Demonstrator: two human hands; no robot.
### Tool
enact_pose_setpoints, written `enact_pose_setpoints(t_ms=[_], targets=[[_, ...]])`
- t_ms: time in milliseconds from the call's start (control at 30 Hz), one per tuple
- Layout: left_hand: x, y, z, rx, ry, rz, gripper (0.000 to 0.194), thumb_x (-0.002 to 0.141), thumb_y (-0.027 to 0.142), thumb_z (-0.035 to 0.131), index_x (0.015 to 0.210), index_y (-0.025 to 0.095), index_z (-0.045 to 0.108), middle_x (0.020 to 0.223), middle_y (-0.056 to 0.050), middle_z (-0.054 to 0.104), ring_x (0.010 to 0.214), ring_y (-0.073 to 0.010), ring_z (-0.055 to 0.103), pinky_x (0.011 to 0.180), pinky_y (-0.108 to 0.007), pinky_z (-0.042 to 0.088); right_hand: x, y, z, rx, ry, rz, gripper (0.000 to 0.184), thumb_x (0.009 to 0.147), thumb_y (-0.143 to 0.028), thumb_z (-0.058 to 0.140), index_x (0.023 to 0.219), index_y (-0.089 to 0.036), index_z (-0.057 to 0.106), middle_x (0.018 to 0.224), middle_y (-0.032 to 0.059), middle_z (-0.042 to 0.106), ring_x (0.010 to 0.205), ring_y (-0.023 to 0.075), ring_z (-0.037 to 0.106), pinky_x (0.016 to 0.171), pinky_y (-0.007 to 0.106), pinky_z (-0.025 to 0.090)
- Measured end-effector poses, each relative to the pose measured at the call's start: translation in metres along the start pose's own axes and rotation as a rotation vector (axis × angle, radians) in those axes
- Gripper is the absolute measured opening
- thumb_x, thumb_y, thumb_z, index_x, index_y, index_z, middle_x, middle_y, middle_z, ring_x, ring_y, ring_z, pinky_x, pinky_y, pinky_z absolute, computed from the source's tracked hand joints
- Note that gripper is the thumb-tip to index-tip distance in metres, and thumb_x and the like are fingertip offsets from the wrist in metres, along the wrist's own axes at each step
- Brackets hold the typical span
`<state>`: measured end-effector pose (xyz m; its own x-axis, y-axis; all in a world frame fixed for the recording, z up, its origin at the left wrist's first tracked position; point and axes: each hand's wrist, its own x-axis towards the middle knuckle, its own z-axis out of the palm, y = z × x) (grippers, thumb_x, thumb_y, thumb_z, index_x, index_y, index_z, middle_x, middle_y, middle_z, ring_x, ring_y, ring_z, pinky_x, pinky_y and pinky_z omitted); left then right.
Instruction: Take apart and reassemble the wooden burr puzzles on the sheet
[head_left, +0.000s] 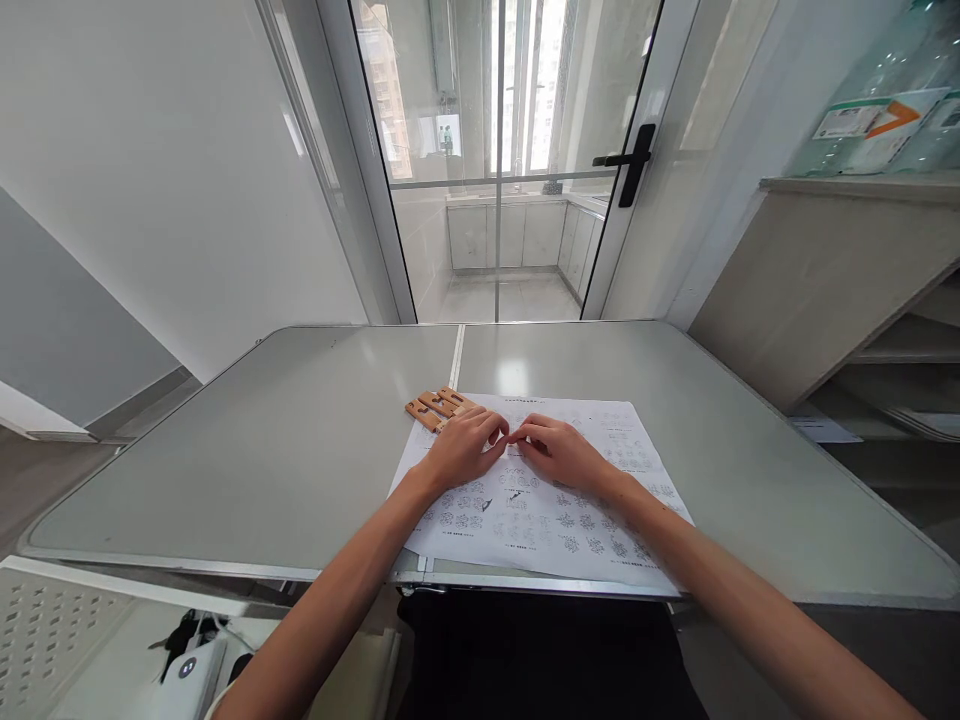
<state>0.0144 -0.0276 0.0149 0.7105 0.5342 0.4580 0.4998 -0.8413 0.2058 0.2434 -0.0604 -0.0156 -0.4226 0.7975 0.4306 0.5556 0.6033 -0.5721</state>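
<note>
Both hands meet over the upper middle of a large white paper sheet (480, 545) printed with rows of small black line patterns. My left hand (469, 443) is closed in a pinch, its wrist low over the sheet. Its fingertips touch or nearly touch those of my right hand (553, 452), which is also pinched. Whatever lies between the fingertips is too small to make out. Just behind my left hand, several flat orange-brown pieces (435, 404) with dark marks lie side by side at the sheet's upper left corner, partly covered by the hand.
The sheet lies on a grey folding table (300, 450) with a metal edge and a centre seam. A glass door with a black handle (637, 165) stands behind it. At right, large clear bottles (877, 120) sit on a shelf (862, 187). A white device (193, 680) lies lower left.
</note>
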Motion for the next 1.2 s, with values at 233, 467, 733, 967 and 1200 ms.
enact_pose_setpoints(t_ms=[233,467,733,967,1200], targets=[[0.0005,-0.0002,-0.0012,0.007,0.003,0.004,0.010,0.102,0.023,0.054,0.095,0.021,0.061,0.081,-0.001,0.064,0.080,-0.0194,0.060,0.077,-0.032,0.046,-0.0001,-0.0014,-0.0009,-0.006,-0.007,0.006,0.026,0.099,-0.013,0.055,0.108,-0.024,0.078,0.103,0.0051,0.073,0.074,0.0157,0.066,0.070,0.031,0.052],[-0.0001,-0.0014,0.0007,-0.002,-0.006,0.005,0.011,0.103,0.024,0.054,0.096,0.021,0.061,0.081,-0.001,0.064,0.081,-0.0193,0.061,0.079,-0.033,0.047,0.0001,-0.0027,-0.0010,-0.006,-0.005,0.008,0.026,0.098,-0.012,0.056,0.108,-0.024,0.077,0.103,0.0048,0.073,0.073,0.0150,0.065,0.069,0.030,0.051],[0.0003,-0.0009,-0.0003,-0.006,-0.013,0.003,0.009,0.102,0.022,0.055,0.096,0.021,0.061,0.082,-0.001,0.064,0.082,-0.0194,0.061,0.078,-0.032,0.047,-0.0006,0.0003,-0.0003,0.004,-0.013,0.006,0.027,0.099,-0.013,0.055,0.109,-0.025,0.077,0.103,0.0043,0.072,0.073,0.0147,0.064,0.070,0.030,0.051],[0.0004,0.0001,-0.0011,0.001,-0.008,-0.007,0.010,0.102,0.023,0.055,0.094,0.022,0.061,0.080,-0.001,0.063,0.080,-0.0194,0.060,0.076,-0.032,0.046,-0.0002,0.0007,-0.0004,0.005,-0.008,0.006,0.026,0.099,-0.014,0.056,0.108,-0.025,0.077,0.102,0.0042,0.072,0.071,0.0149,0.064,0.069,0.030,0.051],[0.0007,-0.0002,-0.0008,0.004,-0.009,0.002,0.014,0.104,0.026,0.052,0.094,0.022,0.061,0.081,-0.002,0.064,0.081,-0.0200,0.061,0.075,-0.033,0.046,0.0005,-0.0021,-0.0009,-0.001,-0.010,0.012,0.026,0.099,-0.015,0.055,0.108,-0.024,0.078,0.102,0.0051,0.073,0.071,0.0145,0.064,0.069,0.031,0.052]])
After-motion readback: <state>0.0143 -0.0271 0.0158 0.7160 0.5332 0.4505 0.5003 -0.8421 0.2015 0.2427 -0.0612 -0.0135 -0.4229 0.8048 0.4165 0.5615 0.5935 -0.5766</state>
